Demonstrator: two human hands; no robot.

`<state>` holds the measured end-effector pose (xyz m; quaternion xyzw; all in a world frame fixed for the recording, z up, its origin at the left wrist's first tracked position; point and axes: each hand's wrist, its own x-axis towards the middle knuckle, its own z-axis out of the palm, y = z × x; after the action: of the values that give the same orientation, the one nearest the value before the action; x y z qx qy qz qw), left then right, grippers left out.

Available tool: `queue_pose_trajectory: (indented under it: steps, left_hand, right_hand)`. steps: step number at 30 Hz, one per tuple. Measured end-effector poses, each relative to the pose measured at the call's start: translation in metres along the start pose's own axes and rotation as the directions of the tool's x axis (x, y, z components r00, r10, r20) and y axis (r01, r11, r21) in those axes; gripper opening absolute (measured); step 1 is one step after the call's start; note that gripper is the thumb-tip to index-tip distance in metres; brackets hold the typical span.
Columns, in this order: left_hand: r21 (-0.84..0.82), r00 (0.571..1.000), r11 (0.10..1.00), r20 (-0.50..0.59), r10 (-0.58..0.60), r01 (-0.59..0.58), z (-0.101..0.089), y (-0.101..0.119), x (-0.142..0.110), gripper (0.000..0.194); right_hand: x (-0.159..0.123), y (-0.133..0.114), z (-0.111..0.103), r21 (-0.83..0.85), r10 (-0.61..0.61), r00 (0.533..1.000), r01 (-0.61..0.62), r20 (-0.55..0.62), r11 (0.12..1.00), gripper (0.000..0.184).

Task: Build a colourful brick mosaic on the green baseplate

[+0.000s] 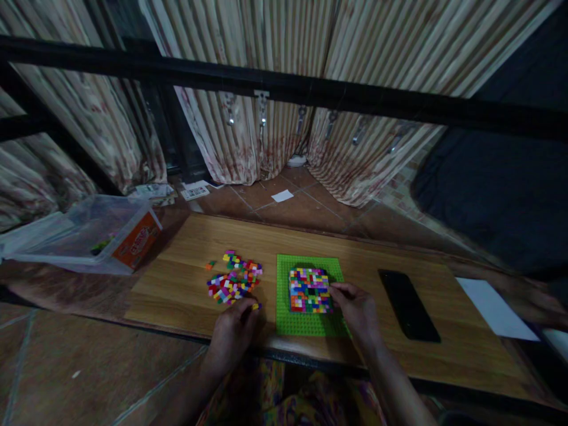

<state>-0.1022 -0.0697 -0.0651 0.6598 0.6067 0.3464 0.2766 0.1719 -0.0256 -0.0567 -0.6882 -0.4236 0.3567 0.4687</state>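
Near the middle of the table a green studded baseplate carries a squarish, multicoloured build of toy bricks with a dark gap near its centre. Left of the plate lies a loose heap of small toy bricks in many colours. My left hand is closed at the heap's front edge, with a small yellow and dark toy brick at its fingertips. Pinched together, the fingers of my right hand meet the right side of the build; anything between them is too small to make out.
A black phone lies right of the plate, with a white sheet beyond it. To the left stands a clear plastic box with an orange label. A dark metal bar crosses in front of striped curtains. At the far right, another person's arm shows.
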Motion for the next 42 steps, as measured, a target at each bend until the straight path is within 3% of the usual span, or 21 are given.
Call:
queue_pose_trajectory:
  steps: [5,9,12,16,21,26,30,35,39,42]
  left_hand:
    - [-0.020,1.000,1.000,0.019,-0.003,0.004,-0.002,0.002,-0.001,0.019]
    - [-0.033,1.000,0.999,0.012,0.002,-0.002,-0.003,0.004,-0.002,0.017]
    - [-0.031,1.000,1.000,0.019,0.003,-0.002,-0.002,0.004,-0.002,0.017]
    - [-0.039,0.999,0.999,0.043,0.005,-0.003,-0.003,0.005,-0.002,0.017]
    - [-0.046,0.998,0.999,0.061,0.000,0.003,-0.005,0.007,-0.002,0.017]
    - [-0.069,0.998,0.998,0.057,0.012,-0.008,-0.005,0.008,-0.003,0.017]
    - [-0.076,0.998,0.997,0.059,0.025,-0.020,-0.006,0.009,-0.004,0.017]
    - [-0.063,0.998,0.997,0.051,0.038,-0.034,-0.005,0.007,-0.004,0.016]
    - [-0.058,0.998,0.997,0.037,0.060,-0.058,-0.003,0.005,-0.005,0.016]
    - [-0.048,0.997,0.997,0.045,0.055,-0.053,-0.003,0.005,-0.005,0.017]
  right_hand:
    - [-0.014,-0.017,-0.004,0.259,0.044,0.988,-0.004,-0.149,0.966,0.032]
    - [-0.033,-0.030,-0.002,0.501,0.145,0.989,-0.131,0.012,0.856,0.033]
    - [-0.044,-0.034,0.002,0.566,0.116,0.982,-0.182,0.150,0.804,0.032]
    - [-0.054,-0.036,0.010,0.570,0.050,0.974,-0.170,0.220,0.804,0.030]
    - [-0.057,-0.038,0.017,0.539,-0.023,0.974,-0.104,0.224,0.836,0.028]
    - [-0.052,-0.033,0.017,0.320,-0.098,0.975,0.030,0.200,0.947,0.027]
    - [-0.048,-0.037,0.021,0.015,-0.286,0.936,0.290,0.204,0.957,0.022]
    - [-0.044,-0.049,0.039,-0.260,-0.505,0.794,0.594,0.338,0.761,0.022]
    - [-0.039,-0.049,0.050,-0.420,-0.575,0.700,0.714,0.423,0.560,0.023]
    - [-0.035,-0.045,0.053,-0.480,-0.580,0.656,0.752,0.483,0.451,0.025]
